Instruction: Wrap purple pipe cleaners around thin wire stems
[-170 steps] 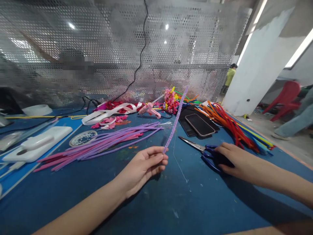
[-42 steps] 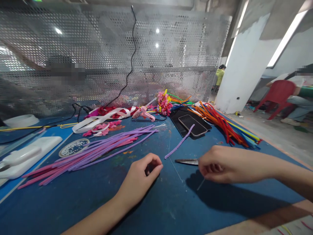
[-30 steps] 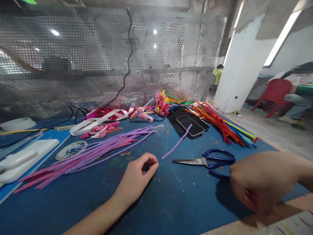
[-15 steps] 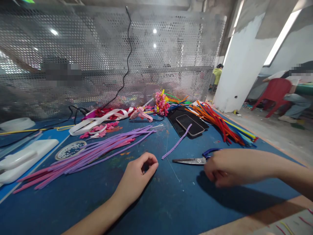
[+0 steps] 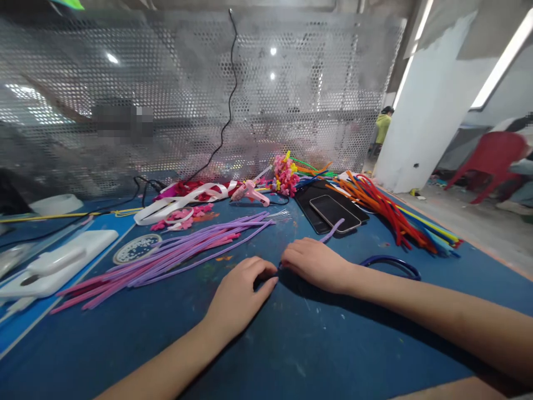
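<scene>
My left hand (image 5: pixel 244 294) rests near the middle of the blue table, its thumb and forefinger curved with a small gap between them and nothing visible inside. Just across from it, my right hand (image 5: pixel 314 264) is closed, fingers bent down over the near end of a short purple pipe cleaner (image 5: pixel 333 229). That near end is hidden under the hand; the far end sticks out past the knuckles, by a phone (image 5: pixel 335 213). Behind my right forearm show the blue handles of the scissors (image 5: pixel 393 260), with their blades hidden.
Purple and pink pipe cleaners (image 5: pixel 183 253) lie in a bundle on the left. A pink glue gun (image 5: pixel 250 192), white ribbon (image 5: pixel 183 201) and pink-yellow flower bunch (image 5: pixel 285 175) sit at the back. Red, orange and blue pipe cleaners (image 5: pixel 387 214) lie right. A perforated metal panel (image 5: pixel 175 100) stands behind.
My right hand has moved left from the scissors onto the purple pipe cleaner. My left thumb and forefinger have parted slightly. The view has turned a little left.
</scene>
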A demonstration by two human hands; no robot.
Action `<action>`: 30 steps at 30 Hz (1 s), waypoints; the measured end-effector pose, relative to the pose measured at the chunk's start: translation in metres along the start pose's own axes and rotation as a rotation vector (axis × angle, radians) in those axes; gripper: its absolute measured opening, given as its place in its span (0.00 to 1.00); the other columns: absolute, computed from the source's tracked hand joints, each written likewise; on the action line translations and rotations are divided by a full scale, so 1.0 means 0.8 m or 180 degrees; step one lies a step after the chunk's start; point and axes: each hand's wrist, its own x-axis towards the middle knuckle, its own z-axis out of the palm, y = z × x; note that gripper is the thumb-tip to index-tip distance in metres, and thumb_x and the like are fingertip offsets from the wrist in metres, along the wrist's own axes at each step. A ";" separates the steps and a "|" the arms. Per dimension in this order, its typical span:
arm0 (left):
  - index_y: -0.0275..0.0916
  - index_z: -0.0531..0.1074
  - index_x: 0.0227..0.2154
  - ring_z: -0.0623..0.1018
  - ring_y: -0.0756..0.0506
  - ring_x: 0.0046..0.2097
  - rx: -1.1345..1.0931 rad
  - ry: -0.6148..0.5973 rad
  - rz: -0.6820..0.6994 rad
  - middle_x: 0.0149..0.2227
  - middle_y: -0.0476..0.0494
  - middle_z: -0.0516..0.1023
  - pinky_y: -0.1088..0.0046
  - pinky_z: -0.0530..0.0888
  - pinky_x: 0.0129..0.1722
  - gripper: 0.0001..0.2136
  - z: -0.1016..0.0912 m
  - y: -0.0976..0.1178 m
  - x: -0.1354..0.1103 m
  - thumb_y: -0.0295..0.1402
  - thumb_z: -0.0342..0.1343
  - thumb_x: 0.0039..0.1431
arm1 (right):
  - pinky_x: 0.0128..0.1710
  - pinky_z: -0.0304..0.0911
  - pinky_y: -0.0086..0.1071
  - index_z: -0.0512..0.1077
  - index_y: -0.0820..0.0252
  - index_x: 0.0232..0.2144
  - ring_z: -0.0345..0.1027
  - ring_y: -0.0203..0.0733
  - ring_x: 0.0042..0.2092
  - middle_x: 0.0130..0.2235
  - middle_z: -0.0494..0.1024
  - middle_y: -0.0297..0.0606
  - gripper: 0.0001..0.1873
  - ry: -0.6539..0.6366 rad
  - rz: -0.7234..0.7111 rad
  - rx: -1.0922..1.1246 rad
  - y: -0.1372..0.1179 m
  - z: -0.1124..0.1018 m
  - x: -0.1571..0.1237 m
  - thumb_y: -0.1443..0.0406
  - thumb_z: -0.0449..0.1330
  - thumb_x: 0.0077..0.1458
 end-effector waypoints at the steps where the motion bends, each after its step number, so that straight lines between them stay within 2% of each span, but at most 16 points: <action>1: 0.43 0.71 0.34 0.73 0.47 0.37 0.0024 0.0027 0.0009 0.34 0.51 0.74 0.71 0.68 0.38 0.05 0.000 0.000 -0.001 0.34 0.52 0.55 | 0.35 0.56 0.31 0.66 0.61 0.35 0.64 0.38 0.35 0.33 0.71 0.38 0.08 0.0070 0.0066 0.0199 -0.004 0.000 -0.001 0.67 0.48 0.61; 4: 0.44 0.72 0.35 0.74 0.47 0.37 0.0093 0.0200 0.0125 0.33 0.51 0.75 0.71 0.68 0.38 0.06 -0.001 0.000 -0.005 0.36 0.51 0.57 | 0.33 0.58 0.28 0.65 0.61 0.36 0.63 0.35 0.33 0.33 0.71 0.37 0.07 0.0237 0.0286 0.0925 -0.016 -0.002 -0.006 0.69 0.47 0.60; 7: 0.43 0.72 0.33 0.74 0.48 0.36 0.0194 0.0396 0.0365 0.32 0.51 0.76 0.72 0.68 0.37 0.07 -0.001 -0.001 -0.009 0.36 0.50 0.58 | 0.32 0.58 0.26 0.65 0.61 0.35 0.63 0.34 0.32 0.33 0.71 0.36 0.05 0.0402 0.0379 0.1343 -0.024 -0.003 -0.010 0.69 0.48 0.59; 13: 0.40 0.73 0.32 0.74 0.47 0.35 0.0632 0.0716 0.0822 0.31 0.49 0.78 0.70 0.67 0.36 0.08 0.001 -0.003 -0.009 0.33 0.49 0.59 | 0.33 0.60 0.27 0.67 0.61 0.35 0.64 0.35 0.33 0.33 0.72 0.37 0.06 0.0643 0.0337 0.1402 -0.029 -0.001 -0.010 0.69 0.50 0.58; 18: 0.39 0.73 0.31 0.75 0.47 0.33 0.0879 0.0902 0.0973 0.30 0.48 0.79 0.71 0.66 0.35 0.07 0.000 0.001 -0.008 0.31 0.50 0.57 | 0.32 0.60 0.27 0.67 0.62 0.34 0.65 0.35 0.33 0.32 0.72 0.38 0.07 0.0767 0.0320 0.1279 -0.031 0.000 -0.013 0.69 0.50 0.58; 23: 0.40 0.74 0.28 0.75 0.48 0.31 0.0672 0.0902 0.0743 0.28 0.49 0.78 0.72 0.66 0.34 0.08 0.001 0.005 -0.008 0.31 0.50 0.56 | 0.32 0.59 0.27 0.68 0.62 0.35 0.65 0.35 0.33 0.32 0.72 0.38 0.06 0.0860 0.0232 0.1184 -0.032 0.004 -0.013 0.69 0.50 0.58; 30: 0.41 0.74 0.29 0.74 0.50 0.31 0.0023 0.0495 0.0172 0.28 0.51 0.76 0.75 0.67 0.33 0.07 0.000 0.006 -0.009 0.30 0.50 0.55 | 0.33 0.60 0.27 0.67 0.61 0.35 0.65 0.35 0.33 0.32 0.72 0.38 0.06 0.0831 0.0248 0.1186 -0.031 0.006 -0.013 0.69 0.50 0.58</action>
